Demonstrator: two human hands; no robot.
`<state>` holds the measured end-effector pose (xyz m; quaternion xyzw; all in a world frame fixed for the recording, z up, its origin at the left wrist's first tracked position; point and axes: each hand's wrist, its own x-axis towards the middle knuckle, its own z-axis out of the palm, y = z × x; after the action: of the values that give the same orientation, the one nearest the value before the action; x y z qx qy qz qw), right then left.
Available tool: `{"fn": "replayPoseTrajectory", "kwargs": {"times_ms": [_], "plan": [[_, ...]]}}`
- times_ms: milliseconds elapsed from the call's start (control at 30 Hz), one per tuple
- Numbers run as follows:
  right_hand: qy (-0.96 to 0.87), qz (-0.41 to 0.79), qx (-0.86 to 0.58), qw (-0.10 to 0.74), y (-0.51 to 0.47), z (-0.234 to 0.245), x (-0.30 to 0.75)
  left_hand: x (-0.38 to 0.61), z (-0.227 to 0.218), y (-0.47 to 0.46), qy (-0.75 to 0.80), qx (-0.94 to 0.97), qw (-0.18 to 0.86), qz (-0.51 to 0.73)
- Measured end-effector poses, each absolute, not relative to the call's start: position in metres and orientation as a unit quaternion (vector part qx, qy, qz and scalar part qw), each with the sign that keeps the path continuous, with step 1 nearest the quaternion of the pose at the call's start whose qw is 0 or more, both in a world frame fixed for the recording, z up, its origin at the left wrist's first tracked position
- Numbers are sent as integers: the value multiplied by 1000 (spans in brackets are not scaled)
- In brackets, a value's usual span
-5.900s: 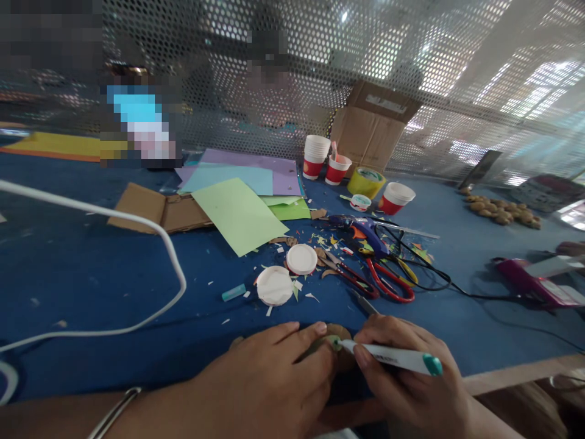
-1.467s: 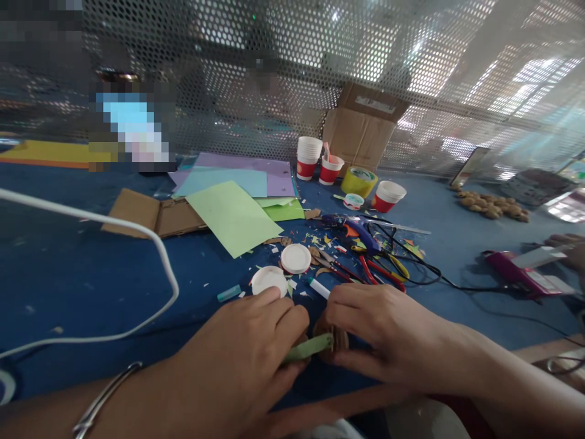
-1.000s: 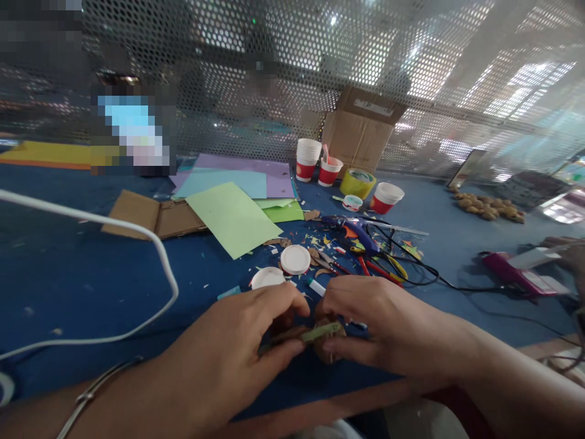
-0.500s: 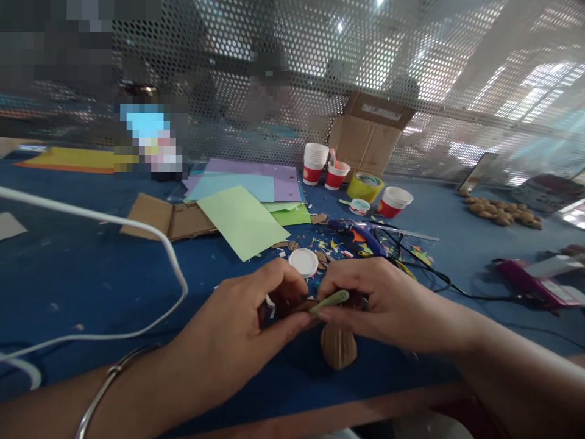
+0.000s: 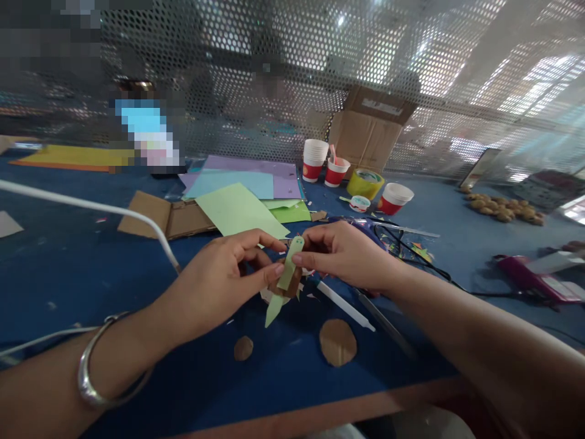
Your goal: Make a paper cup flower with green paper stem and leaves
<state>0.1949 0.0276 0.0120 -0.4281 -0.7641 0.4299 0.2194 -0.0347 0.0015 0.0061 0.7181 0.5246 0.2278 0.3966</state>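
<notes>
Green paper strip (image 5: 287, 275) is on near side, betw. left hand (image 5: 223, 286) & right hand (image 5: 342, 253); I see both pinching it, brown cardboard (image 5: 293, 288) behind. Prob. light, soft, tears easily: hold long edges gently.

The left hand (image 5: 225, 275) and right hand (image 5: 343, 251) pinch a green paper strip (image 5: 289, 263) over brown cardboard (image 5: 295, 284); a white marker (image 5: 346, 305) lies to the near right of their grip.

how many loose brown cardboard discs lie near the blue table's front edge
2: a small brown cardboard disc on the left and a larger brown cardboard disc to its right. Others may be hidden.
</notes>
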Motion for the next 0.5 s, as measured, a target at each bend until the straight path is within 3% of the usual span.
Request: {"fn": "replayPoseTrajectory", "kwargs": {"times_ms": [500], "plan": [[-789, 302, -463, 267, 3, -1, 191, -41, 1, 6, 559, 759, 311, 121]]}}
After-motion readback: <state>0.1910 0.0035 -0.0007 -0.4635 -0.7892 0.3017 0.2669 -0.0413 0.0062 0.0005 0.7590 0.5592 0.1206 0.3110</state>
